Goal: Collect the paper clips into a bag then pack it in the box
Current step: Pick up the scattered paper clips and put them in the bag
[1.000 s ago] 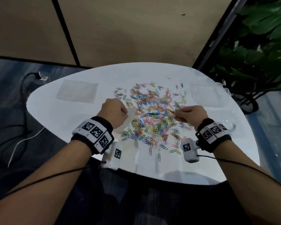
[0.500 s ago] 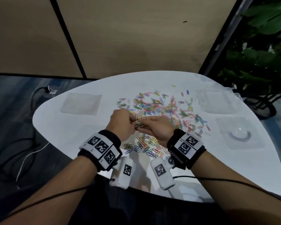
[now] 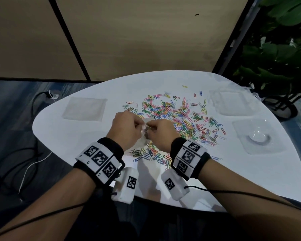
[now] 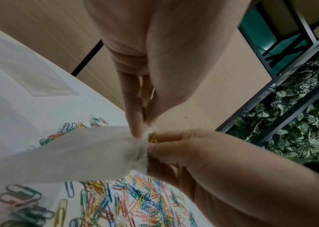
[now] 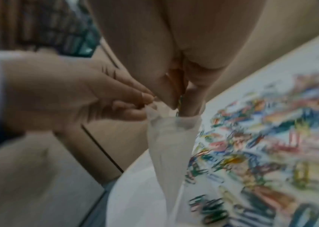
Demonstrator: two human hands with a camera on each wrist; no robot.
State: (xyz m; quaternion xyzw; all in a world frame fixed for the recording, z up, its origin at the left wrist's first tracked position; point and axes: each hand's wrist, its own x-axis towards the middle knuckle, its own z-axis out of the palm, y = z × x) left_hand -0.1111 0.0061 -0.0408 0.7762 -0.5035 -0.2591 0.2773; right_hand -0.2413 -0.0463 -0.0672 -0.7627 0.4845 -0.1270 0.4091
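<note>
A wide pile of coloured paper clips [image 3: 179, 117] [image 4: 135, 204] [image 5: 261, 153] lies on the white table [image 3: 68, 136]. My left hand [image 3: 127, 129] [image 4: 143, 130] pinches the mouth of a small translucent bag [image 4: 77, 153] [image 5: 170, 145] just above the near edge of the pile. My right hand [image 3: 161, 134] [image 5: 182, 106] meets it there. Its fingertips pinch a few clips [image 4: 153, 137], one of them yellow, and poke into the bag's opening. The bag hangs down toward the table, and what it contains is hidden.
Two clear plastic box parts stand at the right, one at the back [image 3: 233, 103] and one nearer [image 3: 257, 136]. A flat clear sheet or stack of bags [image 3: 84, 108] lies at the back left. A plant [image 3: 285, 49] stands beyond the table's right side.
My right hand left the right part of the pile with a few clips and came over to the left hand. Its fingers now sit at the bag's mouth.
</note>
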